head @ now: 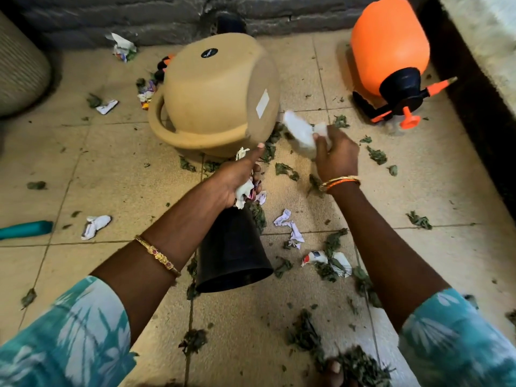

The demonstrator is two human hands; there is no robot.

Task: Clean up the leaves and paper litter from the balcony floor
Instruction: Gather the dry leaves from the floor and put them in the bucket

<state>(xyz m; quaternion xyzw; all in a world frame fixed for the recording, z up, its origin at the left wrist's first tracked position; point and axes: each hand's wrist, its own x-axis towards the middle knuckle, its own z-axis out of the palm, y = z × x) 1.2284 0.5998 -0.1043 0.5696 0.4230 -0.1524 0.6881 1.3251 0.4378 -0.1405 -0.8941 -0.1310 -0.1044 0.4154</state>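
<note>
Head view: right hand [336, 152] is pinching a white paper wad [300, 134]; left hand [240, 181] is clutching crumpled scraps [247, 191]. Likely light, soft, compressible; dry leaves [377, 155] probably crumbling, better scooped.

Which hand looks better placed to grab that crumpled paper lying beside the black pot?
Probably the right hand: it hovers on that paper's side, though it grips white paper. The left hand holds a wad of scraps.
</note>
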